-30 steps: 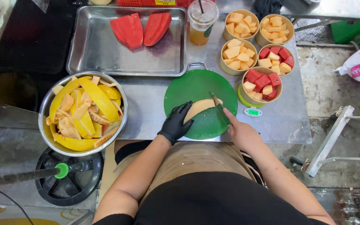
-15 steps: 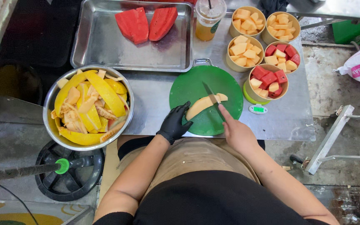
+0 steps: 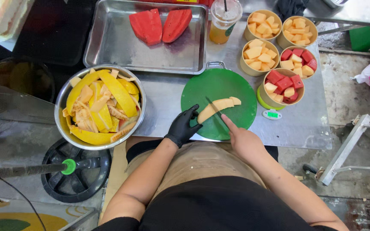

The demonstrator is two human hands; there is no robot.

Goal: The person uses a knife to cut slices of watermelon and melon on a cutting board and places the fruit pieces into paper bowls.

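Gloved left hand [image 3: 183,127] curled, fingertips pinning melon slice [image 3: 217,107] on green cutting board [image 3: 236,90]; right hand [image 3: 241,137] closed round knife [image 3: 217,112], blade w/ edge on slice.

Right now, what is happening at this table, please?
A person is slicing a pale orange melon slice on a round green cutting board. The left hand, in a black glove, steadies one end of the slice, and the right hand holds a knife whose blade lies across it. One small piece is already cut off at the far end. To the left stands a metal bowl full of yellow rinds; four paper cups of fruit cubes stand to the right; two red watermelon pieces lie in a steel tray.
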